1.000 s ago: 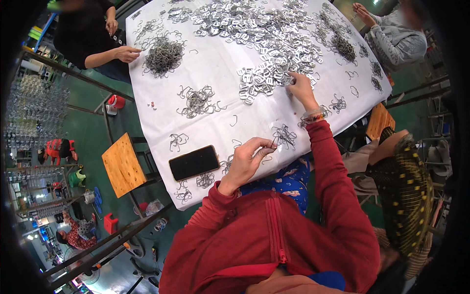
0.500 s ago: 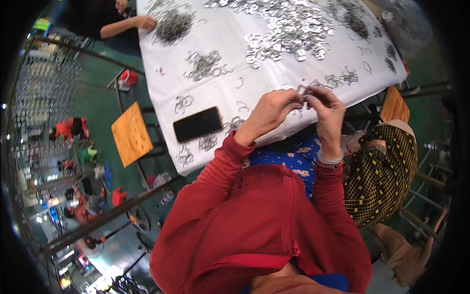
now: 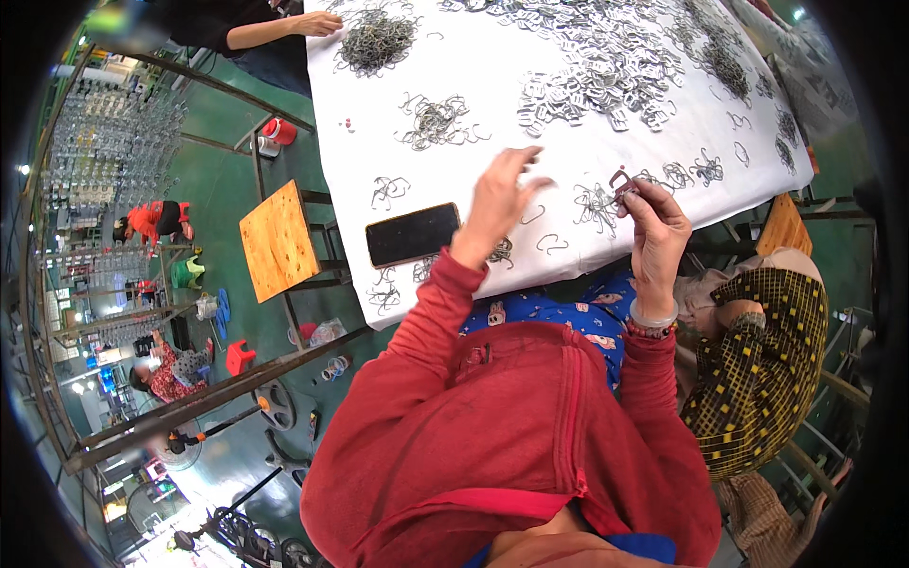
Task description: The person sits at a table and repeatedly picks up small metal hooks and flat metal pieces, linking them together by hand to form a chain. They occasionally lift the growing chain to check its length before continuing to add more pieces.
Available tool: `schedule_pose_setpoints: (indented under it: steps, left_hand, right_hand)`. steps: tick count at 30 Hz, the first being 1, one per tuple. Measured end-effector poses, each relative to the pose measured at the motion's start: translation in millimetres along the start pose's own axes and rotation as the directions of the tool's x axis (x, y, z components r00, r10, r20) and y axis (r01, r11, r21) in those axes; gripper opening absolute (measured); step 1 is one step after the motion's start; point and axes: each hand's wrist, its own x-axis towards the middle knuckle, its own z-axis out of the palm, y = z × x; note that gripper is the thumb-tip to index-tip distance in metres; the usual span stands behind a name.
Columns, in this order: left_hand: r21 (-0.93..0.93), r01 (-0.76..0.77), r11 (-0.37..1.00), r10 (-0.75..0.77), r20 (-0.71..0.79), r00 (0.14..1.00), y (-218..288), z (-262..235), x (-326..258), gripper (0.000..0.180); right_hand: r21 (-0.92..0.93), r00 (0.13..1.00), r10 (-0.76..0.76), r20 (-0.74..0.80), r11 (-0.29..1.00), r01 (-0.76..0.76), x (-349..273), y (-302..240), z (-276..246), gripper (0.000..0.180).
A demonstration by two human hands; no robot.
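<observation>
A white table (image 3: 587, 133) fills the upper middle of the view and serves as the landmark. A black phone (image 3: 412, 234) lies flat near its front left corner. A large heap of flat silvery metal pieces (image 3: 592, 71) covers its far middle. A dark tangle of wire hooks (image 3: 376, 40) sits at its far left, where another person's hand (image 3: 317, 24) rests. Left of the table, on the green floor, stands a small wooden stool (image 3: 276, 240). A red cup (image 3: 279, 131) sits beyond it, beside the table's left edge. Right of the table's front sits a person in a yellow-and-black checked top (image 3: 757, 369).
</observation>
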Motion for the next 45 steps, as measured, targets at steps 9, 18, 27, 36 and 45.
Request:
schedule_pose_setpoints:
  steps: [9, 18, 27, 36, 45]
  left_hand:
    - [0.539, -0.03, 0.842, -0.054, 0.139, 0.989, -49, 6, 14, 0.01]
    - [-0.518, 0.049, 0.854, 0.015, 0.118, 0.993, 80, 16, 17, 0.009]
    - [-0.237, -0.197, 0.951, 0.193, -0.038, 0.98, 87, 38, 14, 0.012]
    - [-0.393, -0.018, 0.919, 0.034, 0.034, 0.999, 74, 17, 18, 0.01]
    - [-0.4, -0.006, 0.917, 0.0, -0.014, 1.0, 72, 12, 20, 0.007]
  right_hand:
    - [-0.036, 0.999, -0.032, 0.006, 0.999, 0.032, 15, -14, -2, 0.018]
    - [-0.112, 1.0, -0.003, 0.011, 0.994, 0.004, 0, -7, 1, 0.02]
    - [-0.152, 0.993, -0.067, 0.098, 0.985, 0.082, -8, -4, 6, 0.015]
    - [-0.608, 0.972, -0.165, 0.166, 0.759, 0.233, 135, 24, -36, 0.025]
    - [-0.901, 0.988, -0.124, 0.088, 0.413, 0.132, 189, 72, -45, 0.025]
